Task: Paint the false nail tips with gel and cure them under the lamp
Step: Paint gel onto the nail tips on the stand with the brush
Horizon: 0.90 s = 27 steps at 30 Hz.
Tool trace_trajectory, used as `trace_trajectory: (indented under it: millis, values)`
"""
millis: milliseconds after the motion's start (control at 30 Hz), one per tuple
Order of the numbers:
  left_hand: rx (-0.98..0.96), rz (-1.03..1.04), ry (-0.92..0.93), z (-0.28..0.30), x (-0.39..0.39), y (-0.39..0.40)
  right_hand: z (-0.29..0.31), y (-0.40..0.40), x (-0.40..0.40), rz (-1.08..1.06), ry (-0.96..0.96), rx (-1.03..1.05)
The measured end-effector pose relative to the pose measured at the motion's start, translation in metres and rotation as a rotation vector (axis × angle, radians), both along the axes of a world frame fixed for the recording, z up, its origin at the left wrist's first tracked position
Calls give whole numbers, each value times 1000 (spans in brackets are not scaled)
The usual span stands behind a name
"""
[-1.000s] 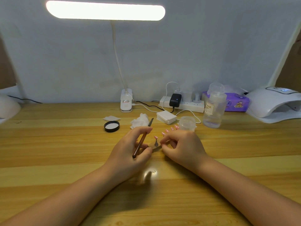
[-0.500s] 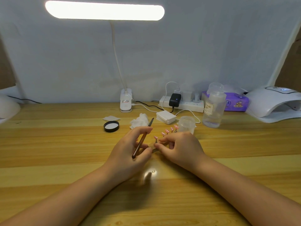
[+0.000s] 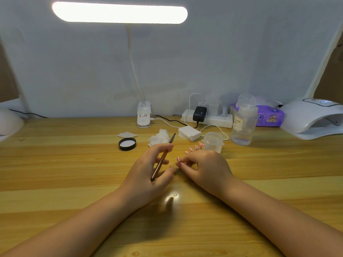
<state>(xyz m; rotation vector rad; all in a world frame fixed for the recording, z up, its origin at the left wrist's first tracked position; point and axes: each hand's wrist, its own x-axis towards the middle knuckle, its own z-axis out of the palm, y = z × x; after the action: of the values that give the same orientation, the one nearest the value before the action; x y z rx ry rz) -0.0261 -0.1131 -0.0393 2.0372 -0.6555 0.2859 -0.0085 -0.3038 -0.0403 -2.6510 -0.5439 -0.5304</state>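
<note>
Head-worn view, forward-down over table (image 3: 55, 164)

Both forearms lie on the table and come together toward the middle. The left hand (image 3: 148, 173) has curled fingers and grips a thin brush. The right hand (image 3: 206, 167) is palm down, and its fingertips (image 3: 182, 163) pinch something small beside the left hand's fingers.

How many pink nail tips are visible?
4: one at the right hand's fingertips, three in a row behind it. More may be hidden.
</note>
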Motion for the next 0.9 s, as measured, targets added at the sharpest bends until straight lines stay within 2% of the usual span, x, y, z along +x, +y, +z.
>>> trace_trajectory:
  millis: [133, 500, 767, 900]
  values:
    - [-28, 10, -55, -1, 1, 1, -1, 0, 2, -7, 13, 9]
    - [-71, 14, -143, -3, 3, 1, -7, -6, 11, -50, 48, 193]
    - [-167, -18, -234, -1, 0, -2, -4, -7, 11, 4, 84, 580]
    - [-229, -19, -194, -1, -1, -4, -3, -8, 12, -20, 84, 678]
